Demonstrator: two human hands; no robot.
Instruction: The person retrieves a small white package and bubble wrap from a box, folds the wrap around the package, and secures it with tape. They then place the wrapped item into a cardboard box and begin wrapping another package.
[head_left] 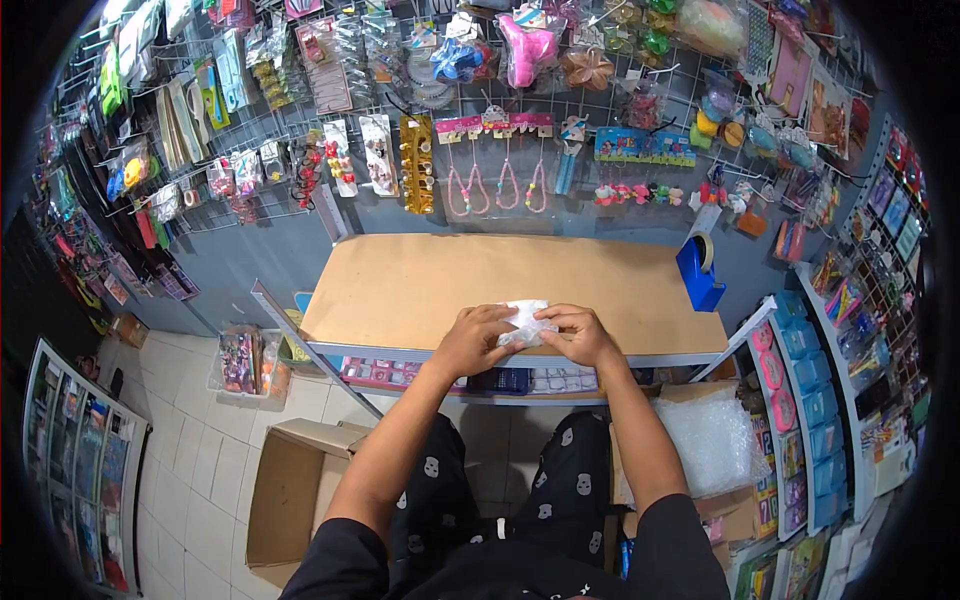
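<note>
Both my hands meet over the front edge of the wooden table [420, 280], around a small white wrapped bundle [524, 322]. The wrapping looks like bubble wrap or thin plastic; what lies inside is hidden. My left hand [474, 340] grips the bundle's left side, fingers curled over it. On the right side, my right hand [577, 335] pinches it between thumb and fingers. A blue tape dispenser [702, 275] with a roll of tape stands at the table's right end, apart from my hands.
An open cardboard box [283, 495] sits on the floor at left. Bubble wrap [706, 445] lies on a box at right. Blue plastic bins [815, 400] line the right side. Hanging goods, including bead necklaces [507, 185], cover the wall rack behind the table.
</note>
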